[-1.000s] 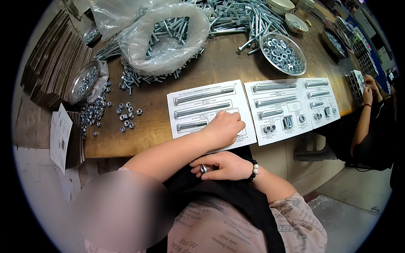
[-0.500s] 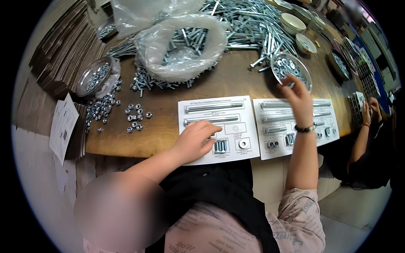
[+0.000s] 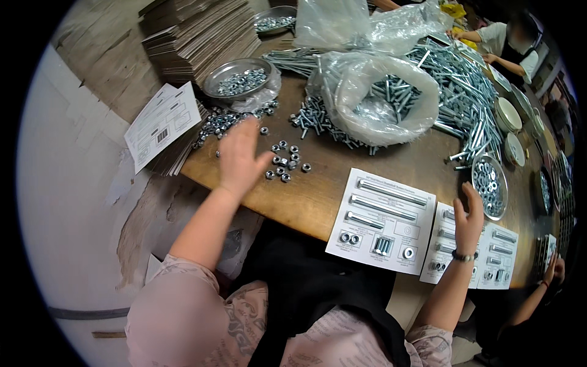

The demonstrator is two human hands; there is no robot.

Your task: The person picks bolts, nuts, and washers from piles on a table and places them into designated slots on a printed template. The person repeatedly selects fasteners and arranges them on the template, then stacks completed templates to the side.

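White rectangular printed card (image 3: pixel 423 214): silver steel bolts (image 3: pixel 391 192), hexagonal nuts (image 3: pixel 354 239), round washer (image 3: pixel 404 252) placed on; ring-printed box (image 3: pixel 407 230) apparently unfilled. Left hand (image 3: pixel 240 156) left of card, open; right hand (image 3: pixel 468 223) right, grip indeterminable.

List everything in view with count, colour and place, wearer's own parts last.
printed sheets: several, white, near edge
bolts: many, silver, back and on sheets
nuts: many, silver, mostly left
washers: many, silver, mostly right
metal bowls: at least three, silver, left and right
dishes: at least two, white, far right
plastic bags: at least two, clear, back
cardboard stack: one, brown, back left
papers: at least two, white, left
table: one, brown, middle
wall: one, white, left
other people: at least two, partly in black, right
apron: one, black, lap
shirt: one, pink, torso
bracelet: one, dark, right wrist
left hand: one, bare, blurred, near nuts
right hand: one, bare, beside washers
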